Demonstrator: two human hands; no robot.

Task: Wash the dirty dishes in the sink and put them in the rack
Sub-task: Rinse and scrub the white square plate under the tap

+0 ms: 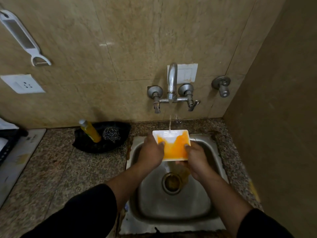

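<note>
Holding white tray (173, 147) (orange-stained) under tap (172, 79), left grip (151, 152) clasping one side, right grip (197, 158) the other.

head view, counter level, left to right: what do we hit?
Yellow soap bottle → steel scrubber → left hand → orange-stained white dish → right hand. Black tray left out: it spans bottle and scrubber.

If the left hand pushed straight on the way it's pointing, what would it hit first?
The stained white plate that the left hand holds; beyond it, probably the wall under the tap, though depth is unclear.
</note>
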